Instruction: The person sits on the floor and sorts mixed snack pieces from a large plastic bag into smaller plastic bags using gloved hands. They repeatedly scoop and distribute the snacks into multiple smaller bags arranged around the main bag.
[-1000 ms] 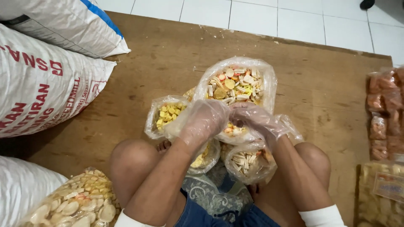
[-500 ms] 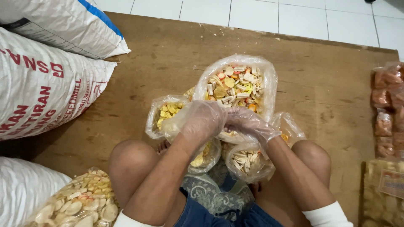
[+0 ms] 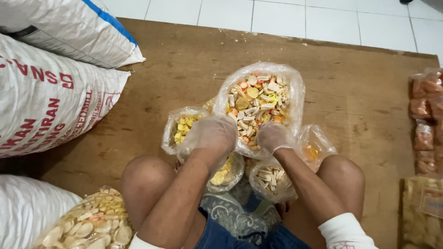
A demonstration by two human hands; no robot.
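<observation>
Centrally, large bag of mixed crackers on wooden board, mouth open. Left hand and right hand, gloved, at near rim; fingers hidden, grip cannot be told. Smaller bags crowded beneath wrists, partly hidden. Sacks left, cropped. Packets right, blurred, cut off.

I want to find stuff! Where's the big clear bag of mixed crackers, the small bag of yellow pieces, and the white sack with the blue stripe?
Big clear plastic bag of mixed crackers (image 3: 256,99), head view, middle of contents.
Small clear bag of yellow pieces (image 3: 182,127), head view, on the pieces.
White woven sack with blue stripe (image 3: 69,27), head view, its side.
</observation>
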